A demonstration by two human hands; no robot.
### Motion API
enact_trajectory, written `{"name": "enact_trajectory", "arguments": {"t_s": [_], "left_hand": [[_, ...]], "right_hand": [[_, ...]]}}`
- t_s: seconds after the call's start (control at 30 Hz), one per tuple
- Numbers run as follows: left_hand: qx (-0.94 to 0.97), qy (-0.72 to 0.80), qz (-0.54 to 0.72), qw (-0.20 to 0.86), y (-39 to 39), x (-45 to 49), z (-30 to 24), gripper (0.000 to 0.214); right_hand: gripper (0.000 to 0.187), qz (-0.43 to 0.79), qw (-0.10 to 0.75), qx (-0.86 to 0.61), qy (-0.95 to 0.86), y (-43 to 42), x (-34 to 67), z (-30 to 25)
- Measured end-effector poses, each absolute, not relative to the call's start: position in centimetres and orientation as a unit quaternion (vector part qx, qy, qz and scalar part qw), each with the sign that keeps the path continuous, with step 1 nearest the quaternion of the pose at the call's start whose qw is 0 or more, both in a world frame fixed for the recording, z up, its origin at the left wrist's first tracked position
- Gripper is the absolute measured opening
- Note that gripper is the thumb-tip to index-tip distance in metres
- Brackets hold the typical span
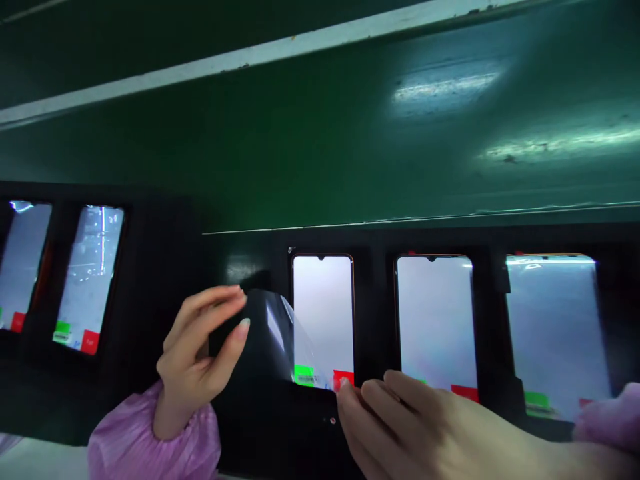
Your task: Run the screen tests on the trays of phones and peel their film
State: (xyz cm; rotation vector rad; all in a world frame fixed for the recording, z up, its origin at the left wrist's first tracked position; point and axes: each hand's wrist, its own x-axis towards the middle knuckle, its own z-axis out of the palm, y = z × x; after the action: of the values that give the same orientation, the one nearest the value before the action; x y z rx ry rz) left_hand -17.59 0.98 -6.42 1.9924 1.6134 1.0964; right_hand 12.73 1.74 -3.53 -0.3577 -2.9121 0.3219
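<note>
A sheet of clear protective film (280, 327) stands curved and partly lifted at the left of a phone (323, 310) with a lit white screen. My right hand (400, 420) is closed at the phone's lower right corner, its fingertips pinching the film's lower end beside the red label. My left hand (205, 340) is by the film's upper left edge, thumb and fingers apart; whether a fingertip touches the film is hard to see. Green and red labels show along the bottom of the lit screen.
To the right lie two more lit phones, one nearer (435, 320) and one farther (555, 327). Two others, an inner phone (93, 273) and an outer phone (25, 260), are at the left. Behind runs a shiny green surface (300, 160) with a pale strip (250, 57).
</note>
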Motion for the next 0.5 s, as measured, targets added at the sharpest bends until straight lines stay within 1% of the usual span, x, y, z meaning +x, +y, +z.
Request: {"name": "enact_trajectory", "arguments": {"t_s": [0.07,0.13,0.17,0.23,0.27,0.3,0.33,0.4,0.5], "left_hand": [[0.668,0.576,0.425,0.202,1.1,-17.4,-6.9,0.065],[0.649,0.573,0.45,0.219,1.3,-17.2,-7.4,0.069],[0.644,0.572,0.455,0.225,1.5,-17.1,-7.6,0.068],[0.641,0.57,0.46,0.229,1.8,-17.0,-7.8,0.066],[0.64,0.574,0.458,0.228,1.9,-16.9,-7.9,0.064],[0.637,0.579,0.456,0.225,2.0,-16.9,-8.0,0.063],[0.633,0.586,0.453,0.223,2.1,-16.9,-8.1,0.06],[0.627,0.597,0.448,0.223,2.1,-17.0,-8.2,0.056],[0.625,0.597,0.446,0.232,2.1,-17.2,-8.4,0.052]], "right_hand": [[0.01,0.117,0.111,-0.127,-0.979,2.7,12.4,-3.5],[0.013,0.153,0.128,-0.15,-0.968,4.8,12.0,-3.6],[0.016,0.188,0.137,-0.174,-0.957,6.2,11.9,-3.7],[0.017,0.299,0.15,-0.241,-0.911,9.5,11.8,-4.0],[0.014,0.359,0.196,-0.29,-0.865,11.2,11.8,-4.1],[0.007,0.421,0.215,-0.324,-0.82,12.7,11.9,-4.1],[0.006,0.46,0.215,-0.368,-0.779,13.9,12.0,-3.9],[0.009,0.49,0.232,-0.436,-0.719,15.6,12.4,-3.3],[0.01,0.477,0.247,-0.495,-0.683,16.1,12.8,-2.2]]}}
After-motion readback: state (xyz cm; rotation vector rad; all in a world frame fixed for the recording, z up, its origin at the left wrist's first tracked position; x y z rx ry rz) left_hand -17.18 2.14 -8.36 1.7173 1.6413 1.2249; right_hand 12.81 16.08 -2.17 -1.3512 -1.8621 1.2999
